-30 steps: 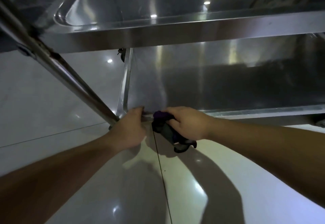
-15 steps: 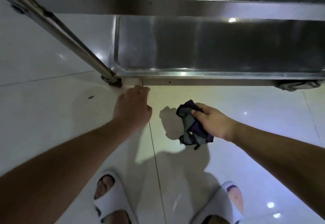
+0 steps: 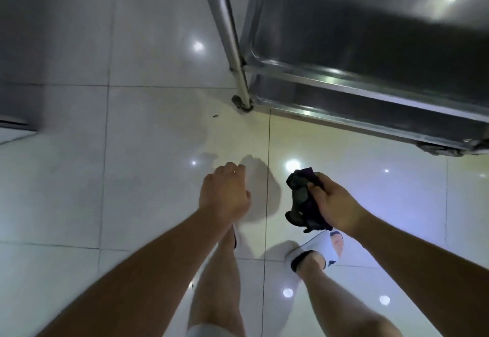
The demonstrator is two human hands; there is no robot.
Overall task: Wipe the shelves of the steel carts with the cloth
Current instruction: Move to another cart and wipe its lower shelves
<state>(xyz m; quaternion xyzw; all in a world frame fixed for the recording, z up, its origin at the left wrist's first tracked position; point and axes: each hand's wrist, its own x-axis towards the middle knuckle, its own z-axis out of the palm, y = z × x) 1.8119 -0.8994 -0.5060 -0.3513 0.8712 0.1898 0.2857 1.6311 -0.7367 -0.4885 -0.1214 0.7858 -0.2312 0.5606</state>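
The steel cart (image 3: 365, 90) stands at the upper right, its shelves one above the other and its corner post (image 3: 230, 40) running down to a caster. My right hand (image 3: 334, 201) grips a bunched dark purple and grey cloth (image 3: 304, 199) in the air, below and in front of the cart's lowest shelf. My left hand (image 3: 225, 194) hangs beside it over the floor, fingers loosely curled, holding nothing. Neither hand touches the cart.
Glossy white floor tiles (image 3: 132, 178) spread to the left and front. My legs and a white slipper (image 3: 317, 250) are below the hands. A second caster (image 3: 439, 149) shows at the right. A dark steel object (image 3: 16, 122) sits at the left edge.
Both hands have left the lower shelf's corner and pulled back from the cart. The view has risen and swung left, so the cart now sits at the upper right.
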